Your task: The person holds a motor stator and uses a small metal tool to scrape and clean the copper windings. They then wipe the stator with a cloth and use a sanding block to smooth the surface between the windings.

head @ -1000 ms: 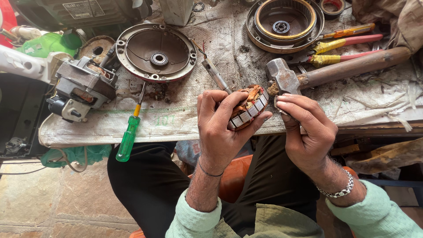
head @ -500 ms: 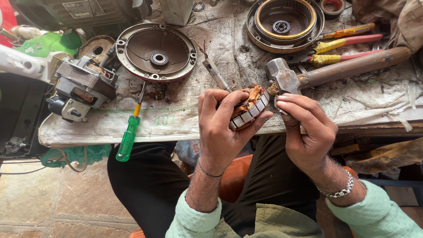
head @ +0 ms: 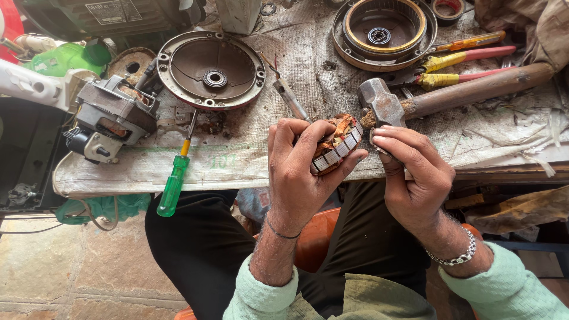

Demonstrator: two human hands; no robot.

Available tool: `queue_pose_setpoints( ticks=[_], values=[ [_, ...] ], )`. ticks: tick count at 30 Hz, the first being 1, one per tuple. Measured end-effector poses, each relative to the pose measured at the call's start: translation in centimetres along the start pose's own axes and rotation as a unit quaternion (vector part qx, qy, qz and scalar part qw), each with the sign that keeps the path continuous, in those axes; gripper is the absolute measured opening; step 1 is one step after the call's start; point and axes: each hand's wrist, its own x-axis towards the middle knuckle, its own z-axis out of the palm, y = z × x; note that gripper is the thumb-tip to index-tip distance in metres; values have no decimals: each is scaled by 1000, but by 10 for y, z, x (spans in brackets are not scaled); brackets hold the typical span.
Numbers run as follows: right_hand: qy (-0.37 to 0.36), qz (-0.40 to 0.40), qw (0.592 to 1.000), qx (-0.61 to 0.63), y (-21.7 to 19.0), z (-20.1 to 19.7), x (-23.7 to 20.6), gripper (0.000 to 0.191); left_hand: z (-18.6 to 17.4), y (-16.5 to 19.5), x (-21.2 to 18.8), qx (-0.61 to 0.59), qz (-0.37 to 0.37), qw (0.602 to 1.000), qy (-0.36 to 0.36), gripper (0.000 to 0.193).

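- Your left hand [head: 299, 172] stays wrapped around the small wound motor core [head: 335, 145], held just over the bench edge [head: 225, 178].
- Your right hand [head: 415, 172] is curled, fingertips at the core's right side.
- Nothing has shifted over the last second; the hammer [head: 385, 106] lies untouched just behind.

One view only, head camera, so we share no part of scene with second view. We look steeply down from above own lap, facing forward over workbench [head: 249, 160]. Bench fills upper half of frame, its near edge crossing at mid-height; floor and knees sit below. We are close in: left hand [head: 299, 172] and right hand [head: 415, 178] land near centre, forearms entering from bottom edge.
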Motion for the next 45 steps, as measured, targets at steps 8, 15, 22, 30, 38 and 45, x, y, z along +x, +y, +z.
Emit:
queue_pose_setpoints(
  ticks=[8,15,22,30,38,45],
  values=[
    [2,-1,1000,-6,0,0,0,17,0,0,-1,-2,-2,1000,-8,53],
    [2,0,1000,0,0,0,0,18,0,0,-1,-9,-4,1000,-1,53],
    [1,0,1000,-3,0,0,0,18,1,-1,-2,-17,-5,1000,3,54],
    [0,-5,1000,-3,1,0,0,17,2,-2,-2,-23,-5,1000,4,55],
    [0,-2,1000,-3,0,0,0,17,1,-1,-2,-21,-11,1000,-3,54],
    [1,-4,1000,-7,0,0,0,17,0,1,-1,-13,-17,1000,-10,52]
  ],
)
